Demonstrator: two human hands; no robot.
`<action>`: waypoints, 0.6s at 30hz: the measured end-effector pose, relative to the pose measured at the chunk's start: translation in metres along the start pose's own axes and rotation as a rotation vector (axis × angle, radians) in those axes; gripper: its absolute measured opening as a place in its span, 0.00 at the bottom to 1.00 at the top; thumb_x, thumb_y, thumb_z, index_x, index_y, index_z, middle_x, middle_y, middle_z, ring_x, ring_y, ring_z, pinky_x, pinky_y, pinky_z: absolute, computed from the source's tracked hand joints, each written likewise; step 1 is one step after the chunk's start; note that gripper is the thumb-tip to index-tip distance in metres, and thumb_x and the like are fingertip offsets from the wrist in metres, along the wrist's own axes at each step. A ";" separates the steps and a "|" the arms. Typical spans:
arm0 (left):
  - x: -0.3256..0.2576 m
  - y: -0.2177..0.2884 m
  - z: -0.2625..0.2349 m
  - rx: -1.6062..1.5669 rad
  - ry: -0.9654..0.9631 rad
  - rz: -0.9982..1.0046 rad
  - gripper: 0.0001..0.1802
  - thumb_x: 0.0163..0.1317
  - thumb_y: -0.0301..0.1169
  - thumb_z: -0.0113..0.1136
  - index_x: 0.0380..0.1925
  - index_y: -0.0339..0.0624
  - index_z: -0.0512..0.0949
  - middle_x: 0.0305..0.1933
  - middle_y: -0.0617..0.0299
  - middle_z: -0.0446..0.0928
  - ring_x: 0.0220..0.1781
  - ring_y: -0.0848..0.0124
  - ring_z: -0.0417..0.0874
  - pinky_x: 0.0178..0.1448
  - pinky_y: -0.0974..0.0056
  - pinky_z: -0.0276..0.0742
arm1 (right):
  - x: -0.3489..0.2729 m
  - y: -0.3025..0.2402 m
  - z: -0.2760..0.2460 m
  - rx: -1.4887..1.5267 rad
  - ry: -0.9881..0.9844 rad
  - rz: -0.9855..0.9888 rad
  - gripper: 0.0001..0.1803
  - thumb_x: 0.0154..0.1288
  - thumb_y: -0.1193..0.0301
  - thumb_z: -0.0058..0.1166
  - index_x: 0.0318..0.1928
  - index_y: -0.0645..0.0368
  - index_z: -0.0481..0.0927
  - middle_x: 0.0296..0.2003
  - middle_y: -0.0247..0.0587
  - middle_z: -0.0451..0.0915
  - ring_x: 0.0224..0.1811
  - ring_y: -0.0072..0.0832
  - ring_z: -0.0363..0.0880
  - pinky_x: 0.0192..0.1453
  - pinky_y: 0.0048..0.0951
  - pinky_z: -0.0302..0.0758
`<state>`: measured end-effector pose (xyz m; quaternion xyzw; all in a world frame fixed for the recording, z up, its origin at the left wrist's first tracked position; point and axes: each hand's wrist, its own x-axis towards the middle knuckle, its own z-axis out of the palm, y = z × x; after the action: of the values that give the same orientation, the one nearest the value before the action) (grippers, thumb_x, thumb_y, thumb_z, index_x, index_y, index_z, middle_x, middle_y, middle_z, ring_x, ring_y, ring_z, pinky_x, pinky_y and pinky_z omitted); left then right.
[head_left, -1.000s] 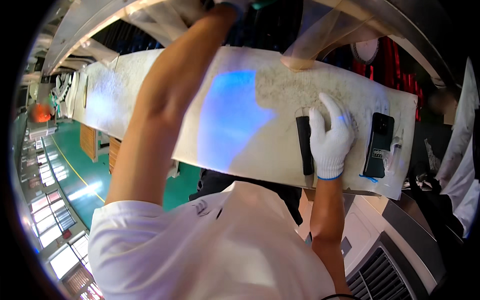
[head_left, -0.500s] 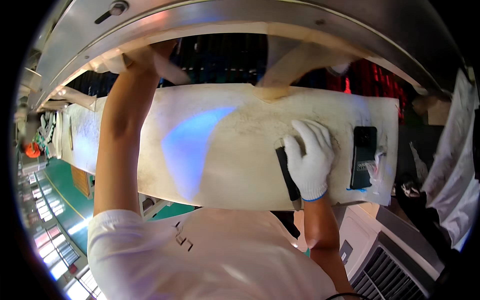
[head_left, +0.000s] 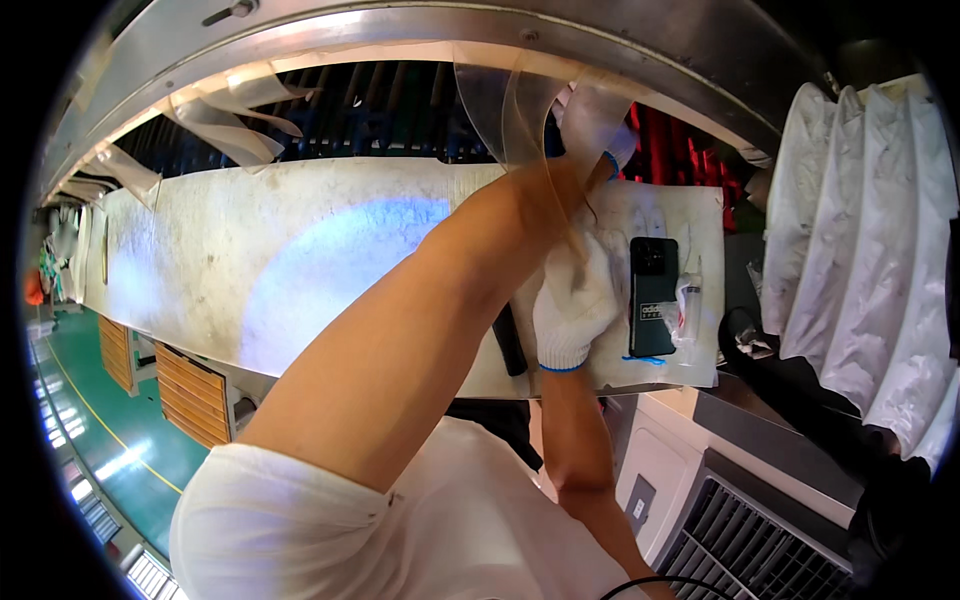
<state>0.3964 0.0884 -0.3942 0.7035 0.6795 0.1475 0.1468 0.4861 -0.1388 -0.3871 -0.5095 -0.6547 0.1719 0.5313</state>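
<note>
We cannot tell whether our white knit-gloved right hand (head_left: pixel 575 310) or white-gloved left hand (head_left: pixel 595 125), behind a clear plastic strip (head_left: pixel 497 110), grips anything. A slim black bar (head_left: pixel 510 345) lies just left of our right hand on the pale, stained tabletop (head_left: pixel 200 240).

On my feed, small pale lettering showed on the lower back of the dark phone (head_left: pixel 653 285), stacked in two short lines, the lower one boxed. A grey plate (head_left: pixel 639 499) on the pale cabinet (head_left: pixel 662 440) carried a tiny white mark; I couldn't make out its print.
</note>
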 end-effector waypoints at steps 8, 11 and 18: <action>-0.045 -0.087 -0.088 -0.909 -0.100 -0.240 0.18 0.73 0.40 0.69 0.59 0.51 0.83 0.56 0.61 0.87 0.59 0.61 0.87 0.62 0.46 0.87 | 0.009 0.009 0.006 0.011 0.052 -0.092 0.08 0.72 0.72 0.70 0.49 0.57 0.93 0.43 0.45 0.92 0.47 0.46 0.90 0.63 0.48 0.84; -0.110 -0.130 -0.127 -1.844 -0.184 -0.316 0.16 0.74 0.39 0.68 0.58 0.52 0.83 0.55 0.62 0.87 0.58 0.62 0.88 0.61 0.46 0.87 | 0.015 0.009 0.002 -0.065 0.102 -0.236 0.07 0.74 0.69 0.68 0.48 0.57 0.92 0.43 0.44 0.92 0.47 0.46 0.91 0.69 0.60 0.80; -0.404 -0.121 -0.164 -2.595 -0.033 -0.531 0.44 0.70 0.54 0.68 0.82 0.53 0.68 0.75 0.44 0.76 0.72 0.36 0.82 0.69 0.36 0.87 | 0.090 -0.115 -0.019 0.107 0.235 -0.638 0.14 0.72 0.78 0.71 0.56 0.67 0.90 0.53 0.51 0.92 0.55 0.48 0.91 0.64 0.44 0.85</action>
<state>0.2061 -0.3105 -0.2964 -0.0985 0.1605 0.6445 0.7411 0.4546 -0.1168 -0.2448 -0.2670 -0.7053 -0.0286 0.6561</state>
